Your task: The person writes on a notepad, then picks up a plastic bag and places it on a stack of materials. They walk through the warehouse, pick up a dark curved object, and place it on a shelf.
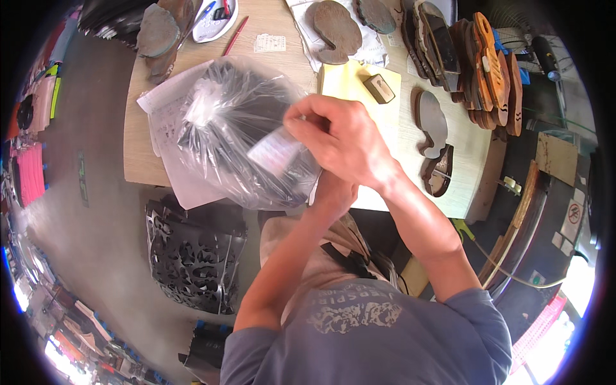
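The right hand is clenched over the upper right side of a clear plastic bag, its fingers curled tight on the crinkled film beside a small white label. The left hand sits just under it at the bag's lower right corner, mostly hidden by the right wrist; it presses against the bag, but whether its fingers are closed on the film cannot be told. The bag is full of dark flat pieces and lies on its side on white paper sheets, overhanging the near edge of the wooden table.

Nearest, below the table edge, a stack of black cut-out sheets leans on the grey floor to the left of the person's lap, with bare floor further left. Right of the hands, a yellow cutting mat carries a small wooden block, and two dark sole-shaped pieces lie near the table's right edge. Beyond them a row of wooden sandal soles stands on edge along the far right. At the far edge lie two more sole pieces, a red pen and a white dish; a strip of tabletop between the bag and these is bare.
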Action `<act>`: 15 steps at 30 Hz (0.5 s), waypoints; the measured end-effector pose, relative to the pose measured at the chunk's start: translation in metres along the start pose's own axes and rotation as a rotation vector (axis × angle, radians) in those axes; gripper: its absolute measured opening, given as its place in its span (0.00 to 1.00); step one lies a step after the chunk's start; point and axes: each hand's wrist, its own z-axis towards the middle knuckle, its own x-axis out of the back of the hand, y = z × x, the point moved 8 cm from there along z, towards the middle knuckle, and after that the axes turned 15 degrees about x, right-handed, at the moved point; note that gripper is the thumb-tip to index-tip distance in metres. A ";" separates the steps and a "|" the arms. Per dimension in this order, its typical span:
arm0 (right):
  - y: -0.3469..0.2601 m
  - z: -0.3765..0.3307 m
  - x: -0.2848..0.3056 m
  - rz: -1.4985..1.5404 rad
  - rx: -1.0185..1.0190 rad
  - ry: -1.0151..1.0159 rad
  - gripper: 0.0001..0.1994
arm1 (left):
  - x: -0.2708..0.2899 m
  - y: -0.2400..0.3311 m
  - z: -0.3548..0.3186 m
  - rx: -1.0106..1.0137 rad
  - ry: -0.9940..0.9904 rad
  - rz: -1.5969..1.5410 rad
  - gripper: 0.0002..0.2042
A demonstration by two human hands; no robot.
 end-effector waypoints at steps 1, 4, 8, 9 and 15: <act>0.009 0.008 -0.010 -0.039 -0.046 -0.032 0.08 | -0.017 0.013 -0.024 -0.066 0.036 0.522 0.18; 0.024 0.026 -0.027 -0.146 -0.013 -0.046 0.09 | -0.063 0.059 -0.089 -0.325 0.151 1.506 0.15; 0.037 0.030 -0.036 -0.218 0.021 -0.019 0.07 | -0.078 0.150 -0.124 -0.584 0.559 1.786 0.20; 0.039 0.030 -0.036 -0.208 0.040 0.004 0.08 | -0.064 0.161 -0.115 -0.406 0.683 1.929 0.23; 0.065 0.031 -0.040 -0.277 -0.036 0.043 0.09 | -0.032 0.174 -0.095 -0.414 0.666 2.069 0.27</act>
